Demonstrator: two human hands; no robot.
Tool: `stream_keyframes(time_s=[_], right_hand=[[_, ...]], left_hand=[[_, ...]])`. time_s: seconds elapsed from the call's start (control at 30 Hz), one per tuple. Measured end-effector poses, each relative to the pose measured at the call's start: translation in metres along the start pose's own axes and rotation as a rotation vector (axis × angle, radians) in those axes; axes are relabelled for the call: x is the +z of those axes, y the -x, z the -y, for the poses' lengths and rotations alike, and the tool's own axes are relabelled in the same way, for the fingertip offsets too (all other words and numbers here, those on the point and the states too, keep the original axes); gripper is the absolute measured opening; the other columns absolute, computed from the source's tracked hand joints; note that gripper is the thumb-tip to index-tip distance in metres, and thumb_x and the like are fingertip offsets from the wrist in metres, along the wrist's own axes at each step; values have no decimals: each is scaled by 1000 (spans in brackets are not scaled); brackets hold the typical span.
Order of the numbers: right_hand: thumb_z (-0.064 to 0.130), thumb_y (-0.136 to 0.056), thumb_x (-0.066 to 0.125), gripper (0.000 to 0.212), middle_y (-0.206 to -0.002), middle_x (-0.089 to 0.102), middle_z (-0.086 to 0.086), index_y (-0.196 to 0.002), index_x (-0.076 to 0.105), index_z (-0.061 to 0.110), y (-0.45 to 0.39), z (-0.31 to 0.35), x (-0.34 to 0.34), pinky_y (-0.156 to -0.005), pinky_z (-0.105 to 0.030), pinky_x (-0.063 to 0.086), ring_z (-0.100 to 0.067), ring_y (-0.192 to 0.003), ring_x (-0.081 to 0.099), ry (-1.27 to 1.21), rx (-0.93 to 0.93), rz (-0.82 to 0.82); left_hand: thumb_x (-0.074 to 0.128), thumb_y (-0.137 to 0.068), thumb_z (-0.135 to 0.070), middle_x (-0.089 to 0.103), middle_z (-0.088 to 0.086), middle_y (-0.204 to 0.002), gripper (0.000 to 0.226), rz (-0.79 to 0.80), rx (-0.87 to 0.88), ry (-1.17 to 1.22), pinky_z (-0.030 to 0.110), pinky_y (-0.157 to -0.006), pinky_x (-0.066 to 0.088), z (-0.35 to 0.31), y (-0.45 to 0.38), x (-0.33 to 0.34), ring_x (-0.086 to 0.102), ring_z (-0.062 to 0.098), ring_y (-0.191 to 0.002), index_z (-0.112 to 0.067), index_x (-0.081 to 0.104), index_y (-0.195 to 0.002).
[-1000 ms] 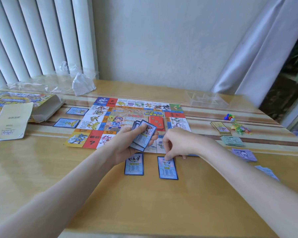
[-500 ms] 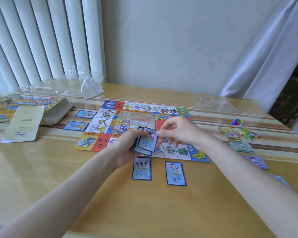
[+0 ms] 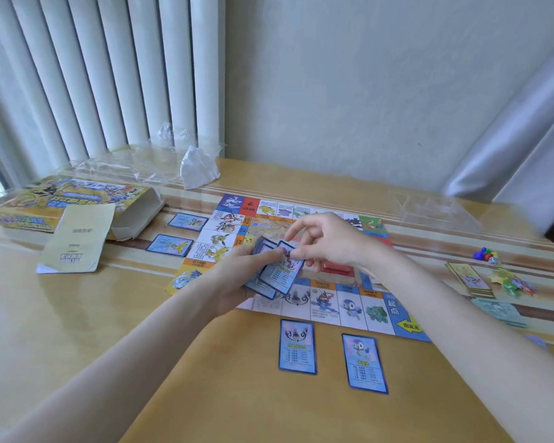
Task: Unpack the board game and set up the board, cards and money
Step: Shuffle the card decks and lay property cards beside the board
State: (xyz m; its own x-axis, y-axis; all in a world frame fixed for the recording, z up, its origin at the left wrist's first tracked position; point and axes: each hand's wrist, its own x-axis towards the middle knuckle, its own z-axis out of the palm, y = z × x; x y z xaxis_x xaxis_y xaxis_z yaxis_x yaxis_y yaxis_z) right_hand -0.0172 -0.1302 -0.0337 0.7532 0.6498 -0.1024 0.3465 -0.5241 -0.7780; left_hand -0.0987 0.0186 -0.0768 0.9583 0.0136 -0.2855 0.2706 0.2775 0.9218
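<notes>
Head view: right hand (image 3: 330, 243) has left the second card (image 3: 364, 363) on the table's near edge and, fingers seemingly pinching, draws the next from the deck (image 3: 277, 271) the left hand (image 3: 237, 279) grips above the board (image 3: 333, 302)
</notes>
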Motion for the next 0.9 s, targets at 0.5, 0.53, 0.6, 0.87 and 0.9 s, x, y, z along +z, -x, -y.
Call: stream_keyframes(time_s=[0.5,0.53,0.6,0.87,0.9], right_hand=[[2,-84,66,12,-77,66,-8,-95,64,7,-49,-2,6,-56,-19,53,-10,-55,59,-40,-16,1],[3,-84,65,10,-76,66,-7,-93,64,7,-48,-5,9,-58,-20,54,-10,-55,59,-40,0,-21],[4,-84,66,10,-75,66,-4,-90,63,11,-48,-11,15,-62,-22,55,-10,-56,60,-65,32,-63],[-6,-82,64,20,-87,64,-8,-92,62,12,-33,-23,25,-69,-25,58,-16,-69,64,-358,109,-105],[-6,-83,64,20,-87,65,-8,-92,62,12,-31,-22,23,-67,-24,58,-16,-68,63,-353,101,-116]], left_hand=[[54,-90,0,72,14,-96,18,-20,-62,102,29,-69,59,-12,-26,-39,70,23,-84,-5,59,-106],[54,-90,0,72,13,-95,17,-33,-64,87,29,-69,59,-12,-27,-37,70,22,-84,-5,59,-105],[54,-90,0,70,14,-98,17,-56,-60,52,30,-70,59,-13,-30,-35,69,23,-86,-5,59,-105],[53,-90,1,68,15,-99,14,-110,-60,34,31,-68,59,-10,-30,-29,67,24,-87,-6,59,-101],[54,-90,1,68,15,-100,13,-116,-49,26,31,-68,58,-11,-30,-28,67,24,-87,-5,59,-101]])
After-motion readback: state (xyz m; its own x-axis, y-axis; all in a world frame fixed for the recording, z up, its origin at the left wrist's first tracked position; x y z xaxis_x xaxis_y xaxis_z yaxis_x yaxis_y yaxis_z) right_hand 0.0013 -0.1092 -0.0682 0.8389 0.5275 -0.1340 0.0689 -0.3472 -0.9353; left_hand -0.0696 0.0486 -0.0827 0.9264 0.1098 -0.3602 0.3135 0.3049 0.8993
